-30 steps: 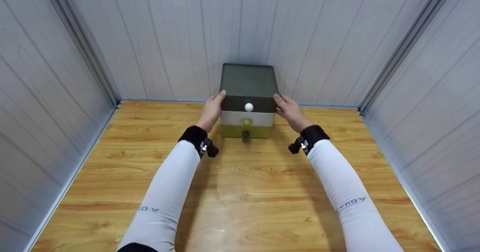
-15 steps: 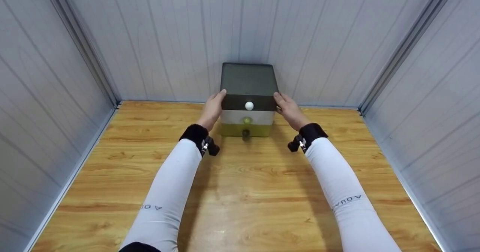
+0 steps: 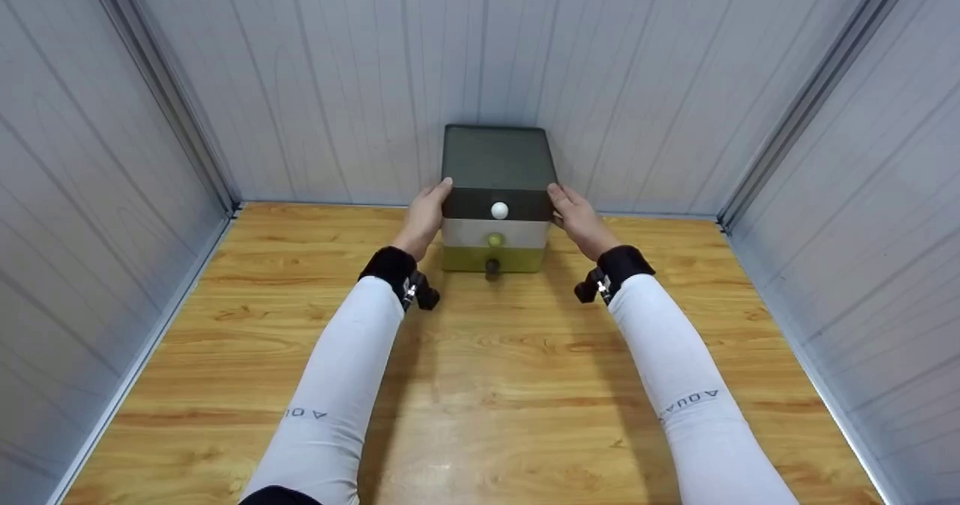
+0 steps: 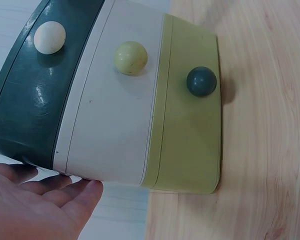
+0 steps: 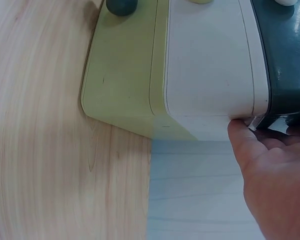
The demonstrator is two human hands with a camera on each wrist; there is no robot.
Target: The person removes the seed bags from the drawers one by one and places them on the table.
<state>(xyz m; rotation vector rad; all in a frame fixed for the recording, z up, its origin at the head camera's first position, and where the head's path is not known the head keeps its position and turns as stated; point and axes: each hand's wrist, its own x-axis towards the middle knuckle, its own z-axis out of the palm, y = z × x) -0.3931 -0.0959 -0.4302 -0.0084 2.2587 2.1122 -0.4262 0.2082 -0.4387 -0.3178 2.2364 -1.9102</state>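
Note:
A three-tier drawer box (image 3: 493, 233) stands on the wood-grain floor against the back wall. Its top tier is dark green with a white knob (image 3: 499, 211), its middle tier white with a light green knob (image 4: 130, 58), its bottom tier olive green with a dark knob (image 4: 201, 81). My left hand (image 3: 425, 216) touches the left side of the top tier, thumb at the front corner. On the opposite side, my right hand (image 3: 579, 218) presses in the same way, its fingers (image 5: 246, 145) partly hidden along the side. All three drawers are closed.
Pale panelled walls (image 3: 337, 77) enclose the wood-grain surface (image 3: 495, 385) at the back, left and right. Each wrist wears a black strap (image 3: 390, 266) with a small camera mount. White sleeves cover both forearms.
The drawer box has shifted slightly back toward the rear wall, with both hands moving along on its sides. Both forearms have drawn a little closer together.

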